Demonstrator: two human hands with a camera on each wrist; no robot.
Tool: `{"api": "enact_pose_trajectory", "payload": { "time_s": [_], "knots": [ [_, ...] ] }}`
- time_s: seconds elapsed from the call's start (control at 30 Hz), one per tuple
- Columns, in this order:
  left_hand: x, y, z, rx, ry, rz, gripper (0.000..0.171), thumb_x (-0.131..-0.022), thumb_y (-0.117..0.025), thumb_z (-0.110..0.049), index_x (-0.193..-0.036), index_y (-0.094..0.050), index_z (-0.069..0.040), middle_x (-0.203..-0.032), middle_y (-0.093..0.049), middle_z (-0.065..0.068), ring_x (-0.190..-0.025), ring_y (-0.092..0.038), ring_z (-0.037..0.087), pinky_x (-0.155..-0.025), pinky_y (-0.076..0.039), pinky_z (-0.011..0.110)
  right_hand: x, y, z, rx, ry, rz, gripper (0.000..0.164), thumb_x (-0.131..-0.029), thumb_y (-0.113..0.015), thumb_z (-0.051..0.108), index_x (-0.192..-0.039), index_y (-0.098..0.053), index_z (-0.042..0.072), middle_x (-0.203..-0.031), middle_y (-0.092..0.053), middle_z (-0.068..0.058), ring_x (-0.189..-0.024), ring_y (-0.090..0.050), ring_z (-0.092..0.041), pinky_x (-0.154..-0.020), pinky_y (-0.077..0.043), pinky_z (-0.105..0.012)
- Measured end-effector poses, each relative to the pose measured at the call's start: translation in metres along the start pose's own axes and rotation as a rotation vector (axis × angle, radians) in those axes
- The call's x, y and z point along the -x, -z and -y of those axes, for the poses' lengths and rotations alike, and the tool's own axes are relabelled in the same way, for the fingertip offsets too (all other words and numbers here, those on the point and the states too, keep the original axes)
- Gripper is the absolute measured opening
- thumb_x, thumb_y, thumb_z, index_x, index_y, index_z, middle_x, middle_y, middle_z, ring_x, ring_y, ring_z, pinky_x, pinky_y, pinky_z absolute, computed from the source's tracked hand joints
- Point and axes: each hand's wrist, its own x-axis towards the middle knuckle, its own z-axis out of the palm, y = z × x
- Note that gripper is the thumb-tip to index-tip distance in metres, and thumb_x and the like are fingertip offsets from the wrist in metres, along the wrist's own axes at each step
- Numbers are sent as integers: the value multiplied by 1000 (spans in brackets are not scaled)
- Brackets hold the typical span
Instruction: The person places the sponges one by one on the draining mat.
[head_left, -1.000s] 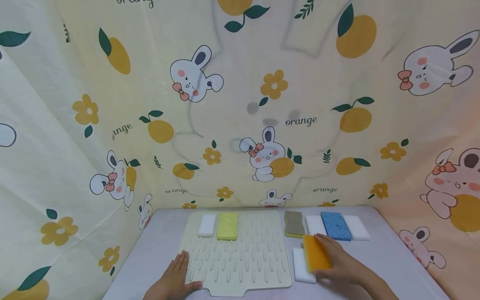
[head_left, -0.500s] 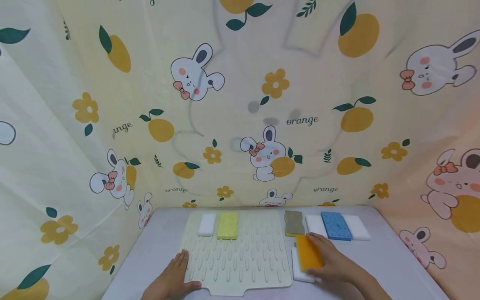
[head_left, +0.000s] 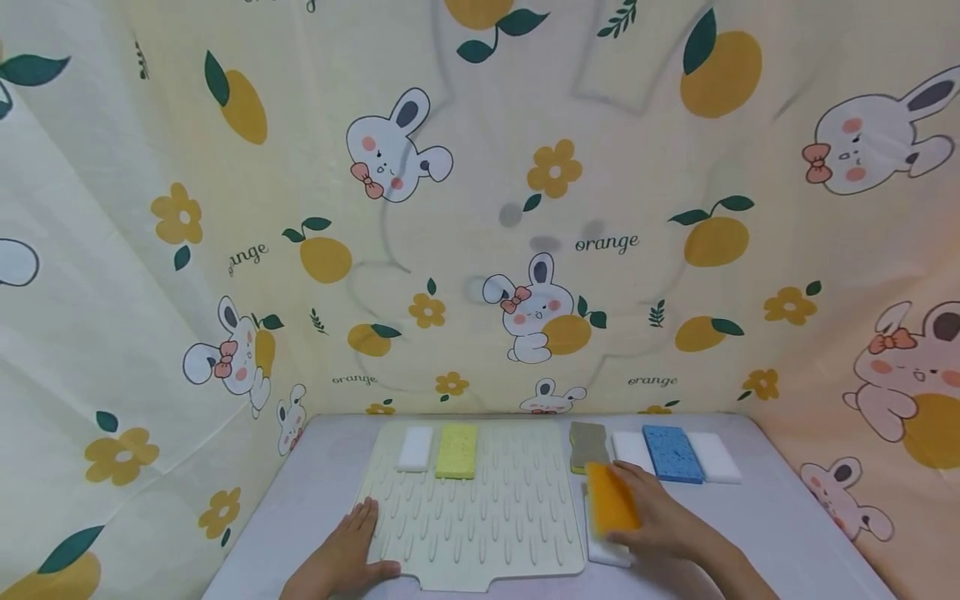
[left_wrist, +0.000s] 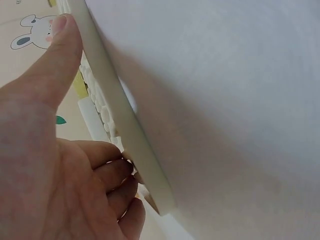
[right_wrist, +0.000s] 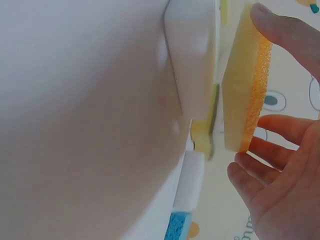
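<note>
My right hand pinches an orange sponge between thumb and fingertips. In the right wrist view this sponge shows a pale yellow layer under the orange one and is raised off the table. Below it lies a white sponge, partly covered in the head view. A cream ribbed drying board lies flat, bearing a white sponge and a yellow sponge at its far left. With fingers extended, my left hand rests at the board's near-left corner, the thumb along its front edge.
Right of the board, a grey-and-yellow wavy sponge lies at the back. Beside it are a white sponge, a blue sponge and another white one. A patterned curtain hangs behind the table.
My right hand has carried the orange sponge left, towards the board's right edge, over the white sponge. The left hand stays at the board's corner.
</note>
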Motion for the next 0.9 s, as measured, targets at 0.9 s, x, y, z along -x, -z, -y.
{"api": "enact_pose_trajectory", "payload": {
  "time_s": [0.9],
  "knots": [
    [-10, 3, 2, 26, 30, 5, 118, -77, -91, -59, -157, -41, 13, -164, -38, 34, -152, -38, 54, -123, -34, 66, -35, -26, 33, -32, 28, -8, 111, -79, -92, 58, -161, -44, 2, -168, -35, -25, -152, -35, -48, -119, -37, -70]
  ]
}}
